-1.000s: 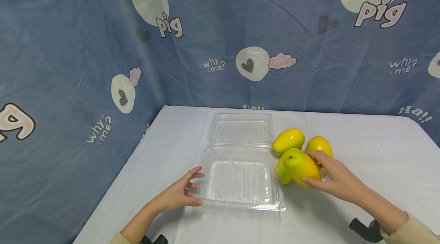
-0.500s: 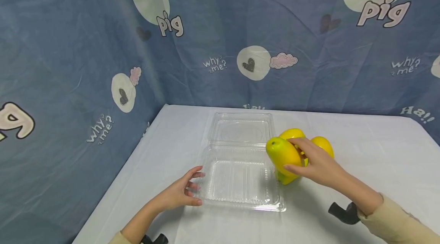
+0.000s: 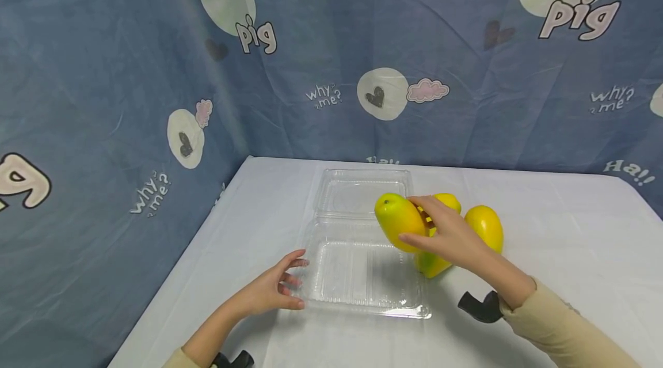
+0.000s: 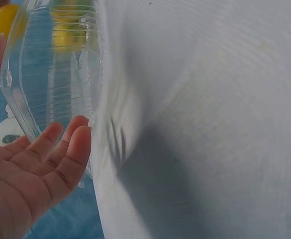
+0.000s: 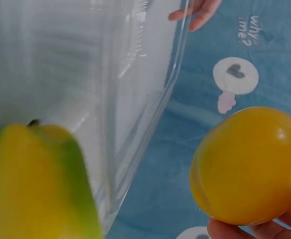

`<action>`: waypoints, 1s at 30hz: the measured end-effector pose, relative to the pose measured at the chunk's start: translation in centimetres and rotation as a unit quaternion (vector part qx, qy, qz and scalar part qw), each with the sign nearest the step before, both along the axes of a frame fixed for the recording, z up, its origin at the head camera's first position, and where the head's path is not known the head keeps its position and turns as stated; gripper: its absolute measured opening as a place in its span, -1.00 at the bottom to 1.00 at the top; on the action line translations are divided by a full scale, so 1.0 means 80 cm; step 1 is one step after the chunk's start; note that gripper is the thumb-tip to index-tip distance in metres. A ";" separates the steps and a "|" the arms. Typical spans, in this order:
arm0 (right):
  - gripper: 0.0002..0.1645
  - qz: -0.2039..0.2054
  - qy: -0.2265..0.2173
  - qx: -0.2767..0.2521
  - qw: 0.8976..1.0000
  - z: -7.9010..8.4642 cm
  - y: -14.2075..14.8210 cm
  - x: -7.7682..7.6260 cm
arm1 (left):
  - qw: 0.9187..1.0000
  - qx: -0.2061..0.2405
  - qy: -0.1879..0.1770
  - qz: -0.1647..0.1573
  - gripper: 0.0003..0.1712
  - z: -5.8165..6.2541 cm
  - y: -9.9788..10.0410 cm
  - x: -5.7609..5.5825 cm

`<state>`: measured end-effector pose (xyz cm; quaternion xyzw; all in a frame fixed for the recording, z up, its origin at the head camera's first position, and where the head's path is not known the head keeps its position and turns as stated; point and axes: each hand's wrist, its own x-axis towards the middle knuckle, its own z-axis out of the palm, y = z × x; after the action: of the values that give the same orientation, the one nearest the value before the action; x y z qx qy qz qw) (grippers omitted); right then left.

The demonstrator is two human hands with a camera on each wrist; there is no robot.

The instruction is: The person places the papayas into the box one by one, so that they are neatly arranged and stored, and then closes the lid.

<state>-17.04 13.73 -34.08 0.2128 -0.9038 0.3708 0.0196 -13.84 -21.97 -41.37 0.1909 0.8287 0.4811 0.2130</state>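
Observation:
My right hand [image 3: 456,244] grips a yellow-green mango [image 3: 397,221], raised over the right part of a clear plastic clamshell box [image 3: 362,310] that lies with its lid folded back. The same mango [image 5: 247,167] shows orange-yellow in the right wrist view, fingertips under it. Beside the box's right edge is a yellow-green fruit [image 3: 432,264] with an angular outline, partly behind the right hand. At the box's left edge, my left hand [image 3: 266,290] rests with fingers spread and loosely bent. Its fingertips [image 4: 79,139] are right at the box's wall in the left wrist view.
Two more yellow fruits are on the white-covered table [image 3: 564,230]: one fruit [image 3: 448,201] behind the right hand and a rounder fruit [image 3: 485,227] to its right. A blue printed curtain [image 3: 311,40] hangs behind and along the left side.
My right hand has carried the mango up and leftward, from above the other fruits to over the box. My left hand and the box have stayed in place.

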 end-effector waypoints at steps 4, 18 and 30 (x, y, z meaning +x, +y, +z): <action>-0.20 0.009 -0.012 -0.013 1.000 0.002 -0.014 -0.007 | 1.000 0.000 -0.001 0.000 0.06 0.000 0.000 0.000; -0.23 0.036 -0.013 -0.009 0.999 0.003 -0.056 -0.029 | 1.000 0.001 -0.004 -0.002 0.07 -0.001 -0.001 -0.002; -0.24 0.045 -0.041 0.011 0.998 -0.009 -0.090 -0.045 | 1.000 -0.003 -0.009 0.001 0.07 0.001 -0.001 -0.001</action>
<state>-20.64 6.50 -34.80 0.2383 -0.8974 0.3695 -0.0362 -13.93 -22.03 -41.29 0.1851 0.8283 0.4808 0.2204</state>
